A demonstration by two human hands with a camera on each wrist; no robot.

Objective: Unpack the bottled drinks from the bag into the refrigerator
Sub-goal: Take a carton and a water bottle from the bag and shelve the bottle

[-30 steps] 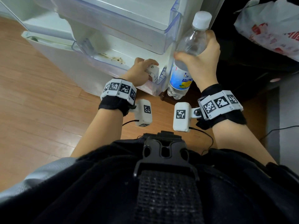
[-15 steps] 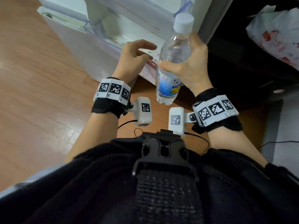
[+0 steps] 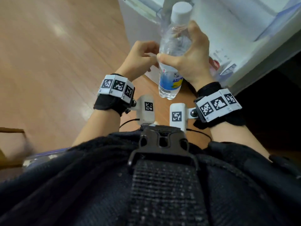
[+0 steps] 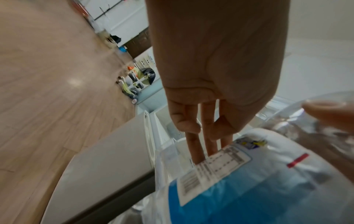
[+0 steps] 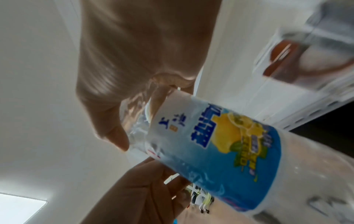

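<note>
At the far left lay bare wooden floor (image 3: 48, 54). Next came the left hand (image 3: 140, 59), its fingers loosely curled and holding nothing, hovering just beside the bottle's left flank; the left wrist view showed the fingers reaching behind the label, though whether they touched it could not be told. The bottle (image 3: 172, 53) hung in mid-air in front of the open refrigerator (image 3: 244, 30), well above the floor and not yet on any shelf. Its long axis ran near upright, slightly tilted, white cap (image 3: 181, 8) pointing up toward the refrigerator and base toward the person's chest. The right hand (image 3: 192, 57) gripped it around the clear upper body, thumb across the front. Judged from this, the step in hand was carrying a drink to the refrigerator; the next move called for lowering it upright into a door shelf (image 3: 228, 69), where a red-labelled item already sat.
</note>
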